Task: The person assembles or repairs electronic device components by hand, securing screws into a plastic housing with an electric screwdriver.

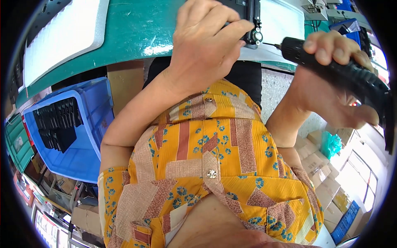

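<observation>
On the bench's near edge lies a black plastic unit (249,17), long and narrow, with a round silver-and-black fitting (257,36) at its near end. My left hand (206,45) is closed over the unit's left side, fingers curled and hiding part of it. My right hand (331,74) is wrapped round a black electric screwdriver (345,76), which is held nearly level. Its thin bit (271,44) points left toward the round fitting, with the tip close to it; whether they touch I cannot tell.
The unit rests on a green bench (140,29). White foam trays (66,37) lie at its left, and a white sheet (283,20) at its right. Below left stands a blue crate (89,136) holding several black parts (58,120). Cardboard boxes (318,165) are stacked at the lower right.
</observation>
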`<move>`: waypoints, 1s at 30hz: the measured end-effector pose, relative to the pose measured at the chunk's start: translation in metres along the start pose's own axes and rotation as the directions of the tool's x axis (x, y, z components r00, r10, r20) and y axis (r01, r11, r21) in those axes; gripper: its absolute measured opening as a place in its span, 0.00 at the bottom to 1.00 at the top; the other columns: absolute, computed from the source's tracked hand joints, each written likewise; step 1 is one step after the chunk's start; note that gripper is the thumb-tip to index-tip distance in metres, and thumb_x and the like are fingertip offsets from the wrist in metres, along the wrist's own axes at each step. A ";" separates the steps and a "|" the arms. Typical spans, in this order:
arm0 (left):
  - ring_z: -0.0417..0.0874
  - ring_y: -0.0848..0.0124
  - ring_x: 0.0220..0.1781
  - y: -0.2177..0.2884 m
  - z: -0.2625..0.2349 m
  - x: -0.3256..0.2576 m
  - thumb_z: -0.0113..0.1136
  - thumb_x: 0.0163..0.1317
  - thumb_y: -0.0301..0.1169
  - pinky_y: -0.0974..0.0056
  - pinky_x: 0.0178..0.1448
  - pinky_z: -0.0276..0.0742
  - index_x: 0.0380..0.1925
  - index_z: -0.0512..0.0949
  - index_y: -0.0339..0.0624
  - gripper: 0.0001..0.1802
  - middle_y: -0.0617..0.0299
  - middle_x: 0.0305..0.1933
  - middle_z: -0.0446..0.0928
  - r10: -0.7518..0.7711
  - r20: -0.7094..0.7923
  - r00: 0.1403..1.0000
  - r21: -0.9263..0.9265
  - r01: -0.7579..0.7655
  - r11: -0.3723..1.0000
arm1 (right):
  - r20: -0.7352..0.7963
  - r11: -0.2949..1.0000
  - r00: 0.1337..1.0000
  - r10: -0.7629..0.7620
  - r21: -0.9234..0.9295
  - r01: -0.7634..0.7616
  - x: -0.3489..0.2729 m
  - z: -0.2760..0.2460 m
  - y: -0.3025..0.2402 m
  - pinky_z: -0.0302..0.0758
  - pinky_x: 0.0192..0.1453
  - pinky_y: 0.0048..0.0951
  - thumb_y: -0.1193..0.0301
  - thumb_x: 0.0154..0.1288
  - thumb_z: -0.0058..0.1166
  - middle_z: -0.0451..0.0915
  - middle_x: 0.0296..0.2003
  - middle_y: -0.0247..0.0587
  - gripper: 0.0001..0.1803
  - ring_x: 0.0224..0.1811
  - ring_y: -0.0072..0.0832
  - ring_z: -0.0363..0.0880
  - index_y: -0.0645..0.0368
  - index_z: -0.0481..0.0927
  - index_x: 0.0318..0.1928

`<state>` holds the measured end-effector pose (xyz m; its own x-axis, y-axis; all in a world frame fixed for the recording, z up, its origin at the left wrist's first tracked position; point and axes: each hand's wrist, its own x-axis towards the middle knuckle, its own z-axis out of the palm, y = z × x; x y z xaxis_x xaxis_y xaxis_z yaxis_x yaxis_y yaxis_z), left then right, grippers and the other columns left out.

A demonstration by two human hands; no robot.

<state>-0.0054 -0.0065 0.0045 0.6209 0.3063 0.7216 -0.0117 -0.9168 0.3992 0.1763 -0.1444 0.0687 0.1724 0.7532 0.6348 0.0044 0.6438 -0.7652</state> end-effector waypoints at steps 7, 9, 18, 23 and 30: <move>0.78 0.58 0.46 -0.016 0.014 -0.045 0.75 0.48 0.27 0.49 0.60 0.74 0.39 0.85 0.49 0.15 0.64 0.39 0.79 -0.085 -0.054 0.995 -0.019 0.084 0.996 | -0.191 1.000 0.982 -0.010 -0.010 0.008 -0.002 -0.009 0.015 0.73 0.45 0.38 0.23 0.58 0.51 0.77 0.40 0.39 0.46 0.38 0.33 0.77 0.54 0.84 0.53; 0.78 0.59 0.45 -0.016 0.011 -0.040 0.75 0.46 0.26 0.51 0.58 0.74 0.39 0.85 0.48 0.17 0.64 0.39 0.79 -0.082 -0.067 0.994 -0.003 0.082 0.997 | -0.234 1.000 0.972 -0.009 -0.006 0.008 -0.002 -0.012 0.014 0.73 0.43 0.38 0.24 0.58 0.51 0.77 0.39 0.39 0.45 0.37 0.33 0.77 0.54 0.85 0.52; 0.77 0.60 0.43 -0.028 -0.020 -0.026 0.73 0.42 0.23 0.58 0.48 0.70 0.38 0.86 0.48 0.19 0.65 0.39 0.79 -0.161 0.098 0.982 -0.049 0.167 0.985 | -0.422 0.995 0.907 0.018 -0.080 -0.057 -0.008 -0.026 0.010 0.75 0.41 0.41 0.28 0.55 0.54 0.76 0.35 0.43 0.41 0.34 0.35 0.77 0.56 0.82 0.45; 0.75 0.60 0.37 -0.018 -0.036 -0.001 0.70 0.47 0.21 0.55 0.44 0.68 0.31 0.84 0.42 0.09 0.61 0.33 0.75 -0.222 0.223 0.949 -0.022 0.233 0.972 | -0.472 0.997 0.878 0.075 0.009 -0.080 -0.008 -0.039 0.019 0.74 0.42 0.39 0.27 0.46 0.60 0.75 0.33 0.40 0.42 0.33 0.33 0.77 0.53 0.79 0.43; 0.74 0.62 0.35 -0.018 -0.031 0.000 0.70 0.46 0.21 0.56 0.41 0.66 0.28 0.83 0.42 0.08 0.62 0.31 0.73 -0.186 0.215 0.959 0.011 0.188 0.982 | -0.459 0.963 0.887 -0.049 0.215 0.164 0.002 -0.010 0.038 0.79 0.31 0.38 0.35 0.71 0.43 0.77 0.36 0.54 0.39 0.28 0.40 0.78 0.65 0.71 0.53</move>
<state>-0.0299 0.0179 0.0146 0.7661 0.4090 0.4959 0.1138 -0.8456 0.5216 0.1867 -0.1199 0.0397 0.6046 0.5750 0.5512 -0.1795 0.7725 -0.6091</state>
